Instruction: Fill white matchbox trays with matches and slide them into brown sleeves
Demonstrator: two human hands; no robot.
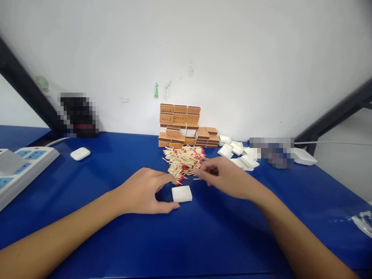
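On the blue table (87, 217), the left hand (142, 192) curls around 1 white tray (181, 193), with thumb and forefinger holding its left edge. The right hand (229, 180) pinches narrowly at the near edge of the match pile (184, 162), just behind the tray.

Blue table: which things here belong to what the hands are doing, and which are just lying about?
In use: left hand touching the white tray; right hand at the match pile; stacked matchboxes; spare white trays.
Lying about: power strip; earbud case; white box; clear plastic.
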